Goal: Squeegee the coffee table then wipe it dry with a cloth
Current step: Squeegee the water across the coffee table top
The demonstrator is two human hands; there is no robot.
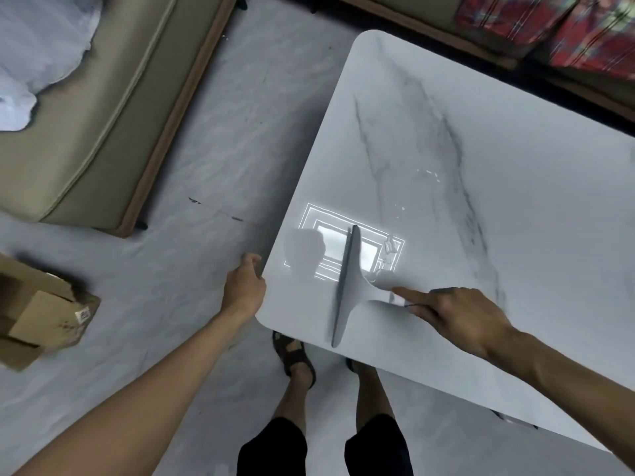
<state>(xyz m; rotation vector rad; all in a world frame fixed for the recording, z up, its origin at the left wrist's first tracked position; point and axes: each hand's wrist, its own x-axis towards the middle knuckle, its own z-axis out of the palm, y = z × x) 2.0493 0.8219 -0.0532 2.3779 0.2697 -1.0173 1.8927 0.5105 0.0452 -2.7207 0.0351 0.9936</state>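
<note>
Two hands working: right hand [457, 314] grips the squeegee [347, 286], blade down near the bench's [481, 132] near-left corner; left hand [244, 285] curled at the edge, grip unclear. Keep pressure even, sweep straight off

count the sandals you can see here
2: the left sandal is on the floor just off the coffee table near corner; the right sandal is beside it, mostly hidden under the table edge.
</note>
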